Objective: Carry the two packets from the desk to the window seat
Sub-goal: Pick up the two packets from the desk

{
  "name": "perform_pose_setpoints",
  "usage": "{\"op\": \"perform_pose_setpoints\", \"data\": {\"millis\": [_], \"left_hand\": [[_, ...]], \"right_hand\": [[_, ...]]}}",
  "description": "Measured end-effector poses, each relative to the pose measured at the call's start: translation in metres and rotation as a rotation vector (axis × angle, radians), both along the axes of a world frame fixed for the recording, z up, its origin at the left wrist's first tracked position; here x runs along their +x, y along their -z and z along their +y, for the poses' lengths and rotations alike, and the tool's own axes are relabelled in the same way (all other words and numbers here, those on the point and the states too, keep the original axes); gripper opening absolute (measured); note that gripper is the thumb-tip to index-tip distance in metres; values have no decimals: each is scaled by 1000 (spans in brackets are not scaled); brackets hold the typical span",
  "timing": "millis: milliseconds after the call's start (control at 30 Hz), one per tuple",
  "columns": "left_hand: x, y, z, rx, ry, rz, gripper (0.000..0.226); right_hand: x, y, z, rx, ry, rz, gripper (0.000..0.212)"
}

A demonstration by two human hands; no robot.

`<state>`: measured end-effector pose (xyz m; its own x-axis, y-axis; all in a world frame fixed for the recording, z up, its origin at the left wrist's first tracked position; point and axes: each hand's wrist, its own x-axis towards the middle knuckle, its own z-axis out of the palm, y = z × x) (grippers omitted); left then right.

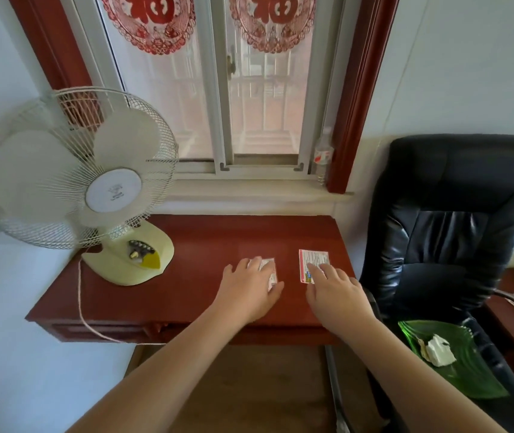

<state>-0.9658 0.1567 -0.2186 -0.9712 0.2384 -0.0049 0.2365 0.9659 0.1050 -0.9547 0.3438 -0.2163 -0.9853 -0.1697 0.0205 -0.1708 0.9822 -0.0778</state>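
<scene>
Two bare arms come up from the bottom edge, closest to the camera, and each ends in a hand on the bench [187,276].

The left hand [251,287] lies flat on top of the left packet [270,271]. Its fingers [240,267] are spread apart and rest on the packet. They are not curled around it. Most of that packet is hidden under the hand, and only its right edge peeks out.

The right hand [336,293] has its fingers a little apart too. The fingertips [311,267] touch the lower part of the right packet [313,263]. The top of this packet is in plain sight. It is white with a red border and small print, too small to read.

Both packets lie flat on the red-brown bench, near each other but not touching, with a strip of bare wood between them.

On the left side of the bench stands a pale fan [71,170] with a wire cage and a cream base. Its cord [80,301] hangs over the front edge.

Behind the bench is the window seat [249,195], a pale ledge under the window [218,89]. A clear plastic bottle [323,156] stands at the ledge's right end. Red paper cutouts [148,20] are stuck on the glass.

To the right of the bench is a black chair [452,229]. On its seat sits a green glass dish [449,354] with a crumpled white thing in it.
</scene>
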Motion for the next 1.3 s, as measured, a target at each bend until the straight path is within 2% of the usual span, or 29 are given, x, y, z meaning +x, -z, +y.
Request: {"op": "perform_pose_setpoints", "data": {"millis": [267,467,667,800,867,967,1033,1100,1200,1300], "left_hand": [[-89,53,-26,-19,52,-109,60],[-137,99,-30,-68,72,-297,77],[-161,146,-27,44,-20,-234,69],[-171,164,-22,86,-117,-260,57],[-178,173,-19,83,-160,-293,52],[-185,187,-12,77,-280,-346,53],[-191,194,-4,115,-426,-382,62],[-196,199,5,192,-619,-423,80],[-201,208,15,238,-795,-416,102],[-200,217,18,183,-848,-383,102]], "right_hand": [[-77,52,-19,4,77,-114,50],[-120,91,-12,46,50,-221,50],[-172,125,0,-41,21,-365,54],[-205,148,9,-54,5,-409,57],[-220,160,19,-39,102,-412,66],[-238,180,35,-46,362,-393,81],[-250,192,42,-153,541,-469,89],[-263,201,47,-254,702,-543,93],[-276,212,50,-263,783,-543,90],[-278,219,50,-232,786,-528,89]]}}
